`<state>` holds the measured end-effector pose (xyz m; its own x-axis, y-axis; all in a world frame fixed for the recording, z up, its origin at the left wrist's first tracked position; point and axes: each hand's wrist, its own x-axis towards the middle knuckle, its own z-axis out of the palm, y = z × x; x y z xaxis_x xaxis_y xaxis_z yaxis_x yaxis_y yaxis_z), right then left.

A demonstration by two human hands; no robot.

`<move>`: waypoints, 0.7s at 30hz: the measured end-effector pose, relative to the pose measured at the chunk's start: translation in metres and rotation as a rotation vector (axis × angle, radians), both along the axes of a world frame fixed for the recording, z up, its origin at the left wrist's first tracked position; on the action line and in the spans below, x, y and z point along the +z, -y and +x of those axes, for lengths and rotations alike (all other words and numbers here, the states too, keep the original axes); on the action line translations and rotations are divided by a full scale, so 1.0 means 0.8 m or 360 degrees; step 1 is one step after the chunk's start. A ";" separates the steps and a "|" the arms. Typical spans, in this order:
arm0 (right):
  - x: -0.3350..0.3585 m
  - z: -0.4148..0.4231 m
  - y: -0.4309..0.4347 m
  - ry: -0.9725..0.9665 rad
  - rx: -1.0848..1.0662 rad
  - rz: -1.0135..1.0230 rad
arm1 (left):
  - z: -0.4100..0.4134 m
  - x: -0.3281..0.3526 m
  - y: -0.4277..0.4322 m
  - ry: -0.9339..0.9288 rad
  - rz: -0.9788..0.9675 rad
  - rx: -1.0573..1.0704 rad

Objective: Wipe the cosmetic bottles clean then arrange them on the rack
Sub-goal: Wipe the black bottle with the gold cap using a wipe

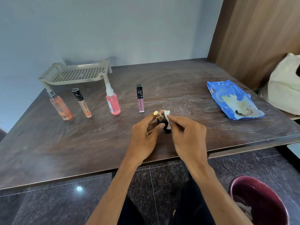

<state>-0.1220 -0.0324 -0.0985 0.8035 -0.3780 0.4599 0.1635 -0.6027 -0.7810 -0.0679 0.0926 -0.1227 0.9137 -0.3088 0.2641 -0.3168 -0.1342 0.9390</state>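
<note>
Left hand (144, 137): grips the small black gold-capped bottle (162, 122) just above the dark wooden table (194, 82), steadying it
Right hand (186, 135): pinches a white wipe (167, 113) against its side, to rub it
Rack (73, 73): beige perforated plastic, far left, four bottles (113, 103) waiting before it

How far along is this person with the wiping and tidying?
Early on. No bottle stands on the rack yet. The left hand grips a black bottle while the right hand rubs it with a wipe. Four others wait on the table: orange bottle, tube, pink bottle, lip gloss. Whether any is wiped already, I cannot tell.
</note>
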 end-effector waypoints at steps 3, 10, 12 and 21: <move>-0.005 0.000 -0.007 0.0077 -0.0030 -0.0114 | 0.000 0.002 -0.001 -0.0025 -0.0079 -0.0026; -0.008 -0.008 -0.009 -0.0033 0.0000 0.0154 | 0.001 -0.002 0.000 0.0032 0.0014 0.0198; -0.009 -0.008 -0.003 -0.0079 -0.0040 0.0316 | 0.002 -0.004 0.000 0.0016 -0.0009 0.0232; -0.013 -0.002 0.010 -0.0102 -0.0136 0.0159 | -0.002 0.000 -0.001 -0.0076 -0.0148 0.0236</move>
